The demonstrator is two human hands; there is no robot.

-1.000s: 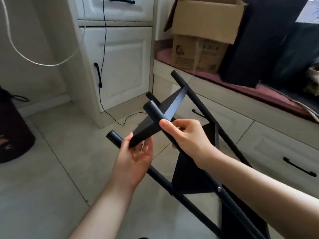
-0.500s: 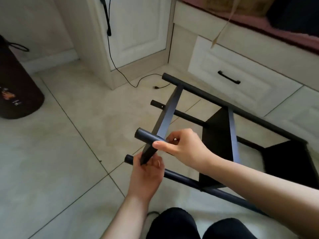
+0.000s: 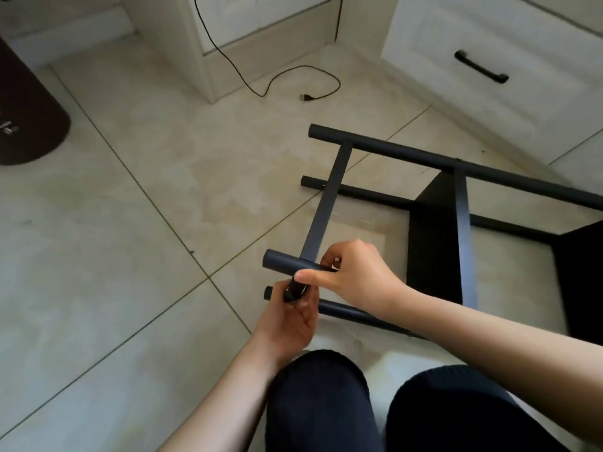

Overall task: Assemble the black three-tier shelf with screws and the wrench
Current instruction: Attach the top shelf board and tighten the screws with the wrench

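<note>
The black three-tier shelf (image 3: 456, 203) is seen lying on its side on the tiled floor (image 3: 137, 243), approx. centre-right of the view, w/ four round posts running left to right. The upper near post (image 3: 284, 265) is gripped by the right hand (image 3: 354, 278): thumb laid along the tube's front, fingers curled over the top. A small pale screw head (image 3: 336, 260) is visible at those fingertips, beside the flat end panel (image 3: 328, 203), which is seen edge-on and spans from the far top post (image 3: 456, 164) down to the gripped one. The left hand (image 3: 293, 318) is held just below the right, nearly touching it, palm up, fingers curled round the panel's lower corner (image 3: 293, 290) where it meets the lower near post (image 3: 339, 311). Whether a tool is held in the left hand can't be told. A second panel (image 3: 463, 236) stands further right, w/ dark shelf boards behind it.

The person's knees, in dark trousers (image 3: 323, 402), are at the bottom edge, right below the hands. A black cable (image 3: 277, 81) w/ a loose plug end lies on the floor beyond the shelf, near the white cabinet (image 3: 228, 37). A white drawer front w/ a black handle (image 3: 481, 67) is at top right. A dark brown rounded object (image 3: 29, 125) sits at the left edge.
</note>
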